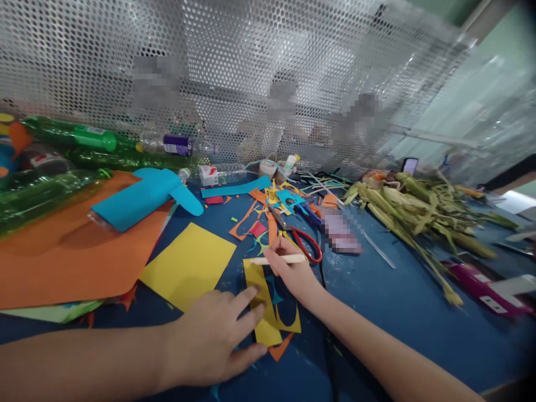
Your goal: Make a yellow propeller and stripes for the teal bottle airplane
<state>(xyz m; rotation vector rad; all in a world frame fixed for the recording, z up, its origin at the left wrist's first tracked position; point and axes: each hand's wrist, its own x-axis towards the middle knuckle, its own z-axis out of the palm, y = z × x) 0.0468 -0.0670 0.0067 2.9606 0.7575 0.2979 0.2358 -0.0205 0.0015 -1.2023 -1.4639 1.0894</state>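
Under my left hand (221,335) lies a narrow yellow paper strip (268,318); the fingers are spread and rest on its left side. My right hand (291,273) is closed round a white pen (293,259), whose tip is at the strip's far end. Beside the strip is a yellow paper offcut (288,321) with a curved cut-out. A larger yellow sheet (188,265) lies flat to the left of the strip. Just beyond my right hand are scissors with red handles (312,245), lying among colored scraps.
Orange sheets (84,251) on the left bear a blue paper-wrapped bottle (134,201). Green plastic bottles (46,195) lie behind. Corn husks (406,212) and a magenta glue gun (481,287) are on the right. Bubble wrap (234,67) hangs at the back. Another person's arm (511,173) shows far right.
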